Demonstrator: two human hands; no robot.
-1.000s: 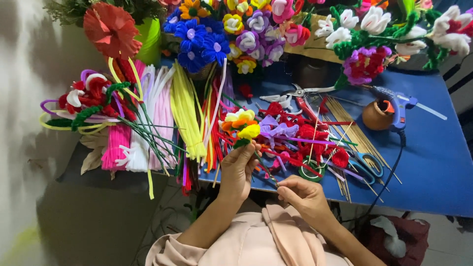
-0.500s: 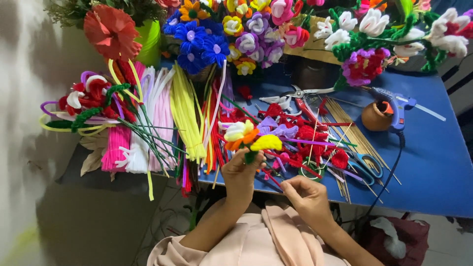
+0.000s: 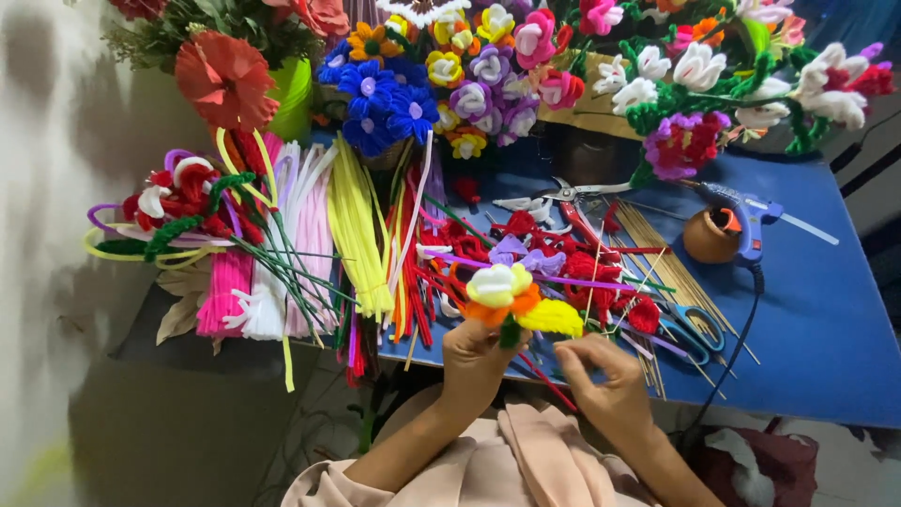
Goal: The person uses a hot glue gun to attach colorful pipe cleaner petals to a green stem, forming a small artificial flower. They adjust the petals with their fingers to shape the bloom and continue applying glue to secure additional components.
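A: Start at your left. The loose stems hang over the table edge there, just beside your left forearm. Nudge them with that elbow and I think they could slide off.

B: And the left hand?

A: Your fingers are closed around the green stem under the flower, which you hold up over the near edge of the table, in front of your chest. The yellow petal sticks out to the right, close to your other hand. Squeeze harder, or twist, and I'd expect the soft wire to bend out of shape.

B: The right hand?

A: Its fingertips are pinched together just below that yellow petal; I cannot tell whether they grip a strand. A hard tug there may pull the petal loose.

B: Further right?

A: The scissors lie near your right hand, under the red pieces. The glue gun cord trails toward your right arm, so a snag might drag the gun.
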